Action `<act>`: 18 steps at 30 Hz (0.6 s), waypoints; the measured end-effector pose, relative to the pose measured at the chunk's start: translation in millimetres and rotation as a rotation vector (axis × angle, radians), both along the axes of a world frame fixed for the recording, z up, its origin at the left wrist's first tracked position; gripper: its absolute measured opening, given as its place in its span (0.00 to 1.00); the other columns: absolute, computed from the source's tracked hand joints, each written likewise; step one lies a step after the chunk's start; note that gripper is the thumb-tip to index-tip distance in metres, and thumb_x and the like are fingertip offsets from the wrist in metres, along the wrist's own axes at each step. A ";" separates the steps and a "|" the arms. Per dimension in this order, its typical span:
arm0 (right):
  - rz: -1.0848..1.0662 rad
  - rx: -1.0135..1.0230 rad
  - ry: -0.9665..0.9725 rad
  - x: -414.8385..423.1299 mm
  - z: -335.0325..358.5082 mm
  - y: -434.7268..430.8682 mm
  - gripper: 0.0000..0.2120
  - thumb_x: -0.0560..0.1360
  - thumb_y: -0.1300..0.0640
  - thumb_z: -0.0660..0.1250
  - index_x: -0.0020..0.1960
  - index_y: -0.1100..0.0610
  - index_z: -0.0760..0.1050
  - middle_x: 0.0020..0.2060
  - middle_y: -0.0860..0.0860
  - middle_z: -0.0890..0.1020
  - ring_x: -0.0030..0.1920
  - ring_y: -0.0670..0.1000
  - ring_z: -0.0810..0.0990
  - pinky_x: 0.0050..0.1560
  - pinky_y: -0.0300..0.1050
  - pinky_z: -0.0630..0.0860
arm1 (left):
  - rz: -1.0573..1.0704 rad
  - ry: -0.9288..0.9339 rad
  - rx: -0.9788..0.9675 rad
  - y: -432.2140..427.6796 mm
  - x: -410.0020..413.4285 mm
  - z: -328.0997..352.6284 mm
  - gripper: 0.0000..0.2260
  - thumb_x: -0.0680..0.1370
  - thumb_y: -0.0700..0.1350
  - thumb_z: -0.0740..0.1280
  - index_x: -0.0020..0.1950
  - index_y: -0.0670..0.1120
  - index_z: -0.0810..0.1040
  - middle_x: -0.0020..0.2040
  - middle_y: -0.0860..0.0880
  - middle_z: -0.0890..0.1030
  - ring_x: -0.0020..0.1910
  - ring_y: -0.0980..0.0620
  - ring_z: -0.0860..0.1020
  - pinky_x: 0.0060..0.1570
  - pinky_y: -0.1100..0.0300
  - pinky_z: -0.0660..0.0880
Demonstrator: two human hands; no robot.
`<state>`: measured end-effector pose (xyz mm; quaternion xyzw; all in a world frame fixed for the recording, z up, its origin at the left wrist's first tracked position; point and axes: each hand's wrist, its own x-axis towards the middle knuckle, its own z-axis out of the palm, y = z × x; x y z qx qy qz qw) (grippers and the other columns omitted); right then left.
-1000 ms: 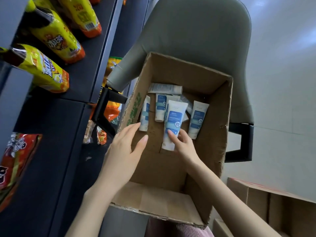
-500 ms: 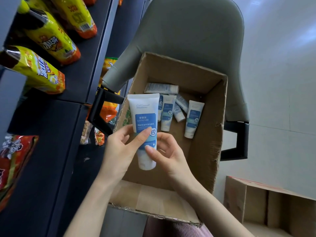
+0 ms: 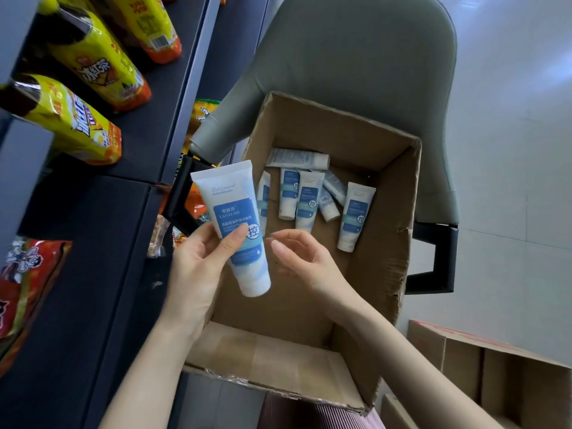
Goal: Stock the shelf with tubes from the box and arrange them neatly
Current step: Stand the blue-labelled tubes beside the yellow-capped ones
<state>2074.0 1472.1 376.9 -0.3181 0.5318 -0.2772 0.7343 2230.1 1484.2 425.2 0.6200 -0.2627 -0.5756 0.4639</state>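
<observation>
My left hand [image 3: 198,267] grips a white tube with a blue label [image 3: 236,224], cap end down, above the near left corner of the open cardboard box [image 3: 390,252]. My right hand [image 3: 305,258] hovers just right of the tube with fingers loosely curled, holding nothing. Several more white and blue tubes [image 3: 309,193] lie on the box bottom toward the far side. The dark shelf [image 3: 102,243] runs along the left.
Yellow bottles [image 3: 93,60] lie on the upper shelf and a red snack bag [image 3: 21,289] on the lower one. The box sits on a grey chair [image 3: 356,57] with black armrests. Another cardboard box [image 3: 495,376] stands at the bottom right.
My right hand lifted a tube out of the box and passed it to my left hand. It then let go and drew slightly to the right.
</observation>
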 end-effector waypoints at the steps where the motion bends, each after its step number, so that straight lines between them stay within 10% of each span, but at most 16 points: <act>1: -0.015 0.026 0.090 -1.9 -10.6 -4.1 0.14 0.74 0.51 0.69 0.57 0.54 0.75 0.53 0.48 0.81 0.55 0.45 0.79 0.50 0.38 0.78 | 0.011 0.009 0.014 -0.6 3.3 -1.0 0.16 0.70 0.46 0.69 0.56 0.44 0.79 0.49 0.52 0.85 0.49 0.55 0.82 0.48 0.64 0.78; 11: -0.336 0.340 0.434 -11.5 -107.8 -59.3 0.27 0.76 0.53 0.67 0.70 0.60 0.63 0.66 0.57 0.72 0.65 0.56 0.72 0.64 0.49 0.68 | 0.052 0.014 0.086 5.0 22.0 -9.9 0.15 0.70 0.47 0.69 0.56 0.48 0.77 0.48 0.52 0.84 0.45 0.56 0.83 0.37 0.65 0.78; 18: -0.248 0.185 0.456 -12.1 -135.5 -70.4 0.29 0.76 0.59 0.68 0.73 0.59 0.61 0.68 0.57 0.72 0.66 0.55 0.72 0.64 0.49 0.70 | 0.092 0.063 0.120 2.3 29.6 -15.7 0.19 0.70 0.47 0.69 0.60 0.48 0.74 0.47 0.55 0.84 0.46 0.55 0.83 0.37 0.63 0.79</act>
